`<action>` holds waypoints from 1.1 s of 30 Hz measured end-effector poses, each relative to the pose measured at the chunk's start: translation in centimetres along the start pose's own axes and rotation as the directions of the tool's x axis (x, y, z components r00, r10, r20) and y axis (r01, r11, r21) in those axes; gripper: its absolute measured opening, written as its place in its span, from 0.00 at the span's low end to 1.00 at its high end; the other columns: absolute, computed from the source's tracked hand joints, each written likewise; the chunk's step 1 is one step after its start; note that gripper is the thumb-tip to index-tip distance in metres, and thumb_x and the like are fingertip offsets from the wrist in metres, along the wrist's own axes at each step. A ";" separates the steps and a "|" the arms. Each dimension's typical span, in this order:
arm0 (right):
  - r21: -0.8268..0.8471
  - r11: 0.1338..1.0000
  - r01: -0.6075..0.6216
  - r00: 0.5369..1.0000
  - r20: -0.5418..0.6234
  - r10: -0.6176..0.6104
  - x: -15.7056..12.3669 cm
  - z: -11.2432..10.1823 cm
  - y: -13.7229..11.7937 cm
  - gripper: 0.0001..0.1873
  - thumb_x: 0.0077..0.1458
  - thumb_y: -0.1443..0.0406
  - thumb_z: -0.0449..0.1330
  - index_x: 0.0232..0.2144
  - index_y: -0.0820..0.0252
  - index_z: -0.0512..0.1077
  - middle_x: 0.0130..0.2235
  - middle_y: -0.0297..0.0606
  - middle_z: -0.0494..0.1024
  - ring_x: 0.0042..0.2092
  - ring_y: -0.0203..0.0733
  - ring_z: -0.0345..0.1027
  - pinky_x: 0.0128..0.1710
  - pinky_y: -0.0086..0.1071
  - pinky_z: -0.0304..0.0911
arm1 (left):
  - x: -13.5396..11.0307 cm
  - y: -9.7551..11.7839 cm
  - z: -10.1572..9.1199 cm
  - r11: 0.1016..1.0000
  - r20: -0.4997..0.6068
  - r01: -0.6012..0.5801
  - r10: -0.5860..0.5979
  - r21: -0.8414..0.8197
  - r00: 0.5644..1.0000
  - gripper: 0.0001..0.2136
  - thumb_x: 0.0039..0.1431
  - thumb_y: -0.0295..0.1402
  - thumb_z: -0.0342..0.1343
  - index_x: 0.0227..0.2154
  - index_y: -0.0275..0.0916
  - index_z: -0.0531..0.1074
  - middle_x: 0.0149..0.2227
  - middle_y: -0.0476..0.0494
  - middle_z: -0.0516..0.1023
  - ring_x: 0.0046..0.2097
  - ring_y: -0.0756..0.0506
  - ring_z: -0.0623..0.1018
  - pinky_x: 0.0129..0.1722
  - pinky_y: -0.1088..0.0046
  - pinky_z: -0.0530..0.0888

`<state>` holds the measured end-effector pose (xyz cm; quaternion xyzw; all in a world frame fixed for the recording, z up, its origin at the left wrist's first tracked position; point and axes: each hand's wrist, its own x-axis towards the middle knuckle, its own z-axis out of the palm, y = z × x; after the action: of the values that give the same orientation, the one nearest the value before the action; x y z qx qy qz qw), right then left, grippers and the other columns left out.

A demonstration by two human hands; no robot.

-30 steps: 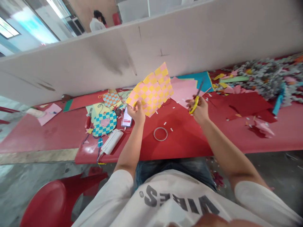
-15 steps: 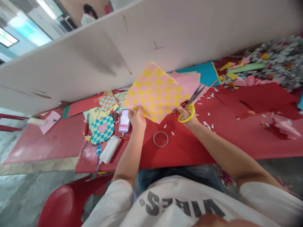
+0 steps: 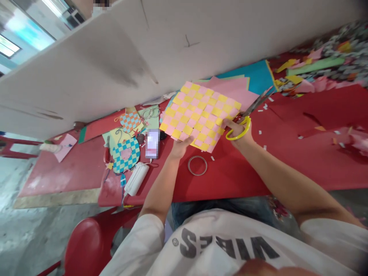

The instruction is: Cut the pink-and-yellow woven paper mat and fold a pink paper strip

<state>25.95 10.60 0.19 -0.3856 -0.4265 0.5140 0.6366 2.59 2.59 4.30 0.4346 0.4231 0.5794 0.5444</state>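
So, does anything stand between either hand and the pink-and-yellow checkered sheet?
Nothing visible does: the left hand holds the checkered sheet at its near edge, and the right hand, also holding scissors, has its thumb on the right side.

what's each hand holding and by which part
Left grip: the checkered sheet, thumb over its near edge. Right grip: the scissors by their yellow handles, thumb at the sheet's right side.
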 end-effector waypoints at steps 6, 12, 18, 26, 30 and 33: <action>-0.071 0.996 -0.054 0.994 -0.099 0.046 0.4 -0.5 -0.3 0.30 0.51 0.40 0.76 0.45 0.49 0.75 0.39 0.38 0.85 0.44 0.57 0.85 0.44 0.52 0.83 | 0.4 -0.5 0.7 0.961 -0.184 0.067 -0.017 0.269 0.983 0.17 0.60 0.37 0.72 0.52 0.47 0.84 0.60 0.42 0.85 0.71 0.38 0.77 0.75 0.55 0.71; -0.123 0.898 -0.423 0.903 0.021 0.428 0.2 -1.1 -1.2 0.41 0.53 0.24 0.61 0.44 0.50 0.69 0.26 0.38 0.81 0.26 0.49 0.80 0.24 0.40 0.76 | 1.7 -1.0 -0.6 0.902 -0.317 0.431 -0.410 -0.002 0.856 0.22 0.51 0.26 0.69 0.51 0.40 0.81 0.53 0.39 0.87 0.47 0.40 0.88 0.43 0.62 0.86; -0.342 0.862 -0.374 0.916 0.010 0.401 -0.4 -1.1 -1.9 0.40 0.56 0.26 0.61 0.46 0.53 0.74 0.20 0.33 0.76 0.18 0.41 0.70 0.15 0.32 0.65 | 1.9 -0.7 -0.7 0.855 -0.283 0.470 -0.517 -0.219 0.808 0.27 0.50 0.20 0.69 0.54 0.39 0.79 0.42 0.43 0.86 0.36 0.49 0.85 0.32 0.78 0.81; -0.312 0.913 -0.261 0.928 0.178 0.326 -1.9 -0.6 -1.5 0.37 0.57 0.27 0.62 0.48 0.48 0.69 0.26 0.30 0.76 0.25 0.40 0.75 0.26 0.34 0.73 | 1.5 0.4 -0.1 0.998 -0.370 0.029 -0.050 -0.064 0.928 0.33 0.55 0.26 0.72 0.64 0.48 0.75 0.56 0.44 0.86 0.57 0.43 0.85 0.55 0.68 0.85; -0.375 0.885 -0.275 0.832 0.368 0.415 -3.8 -0.4 -2.0 0.34 0.60 0.31 0.64 0.51 0.47 0.68 0.31 0.32 0.80 0.31 0.41 0.78 0.33 0.35 0.77 | 1.9 0.2 -1.2 0.994 -0.446 0.103 -0.072 0.045 0.892 0.34 0.54 0.24 0.68 0.65 0.49 0.74 0.61 0.41 0.83 0.58 0.41 0.85 0.54 0.63 0.86; -0.467 0.850 -0.245 0.827 0.357 0.434 -4.6 -0.3 -2.4 0.31 0.61 0.35 0.67 0.50 0.48 0.71 0.30 0.33 0.79 0.28 0.42 0.75 0.28 0.35 0.73 | 2.2 -0.5 -2.2 0.961 -0.385 0.246 -0.182 0.123 0.905 0.33 0.52 0.22 0.65 0.63 0.45 0.76 0.61 0.39 0.84 0.54 0.38 0.87 0.49 0.60 0.87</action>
<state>26.49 5.67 1.69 -0.4492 -0.5806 0.5973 0.3232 0.53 4.81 3.35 0.3127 0.6109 0.5495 0.4766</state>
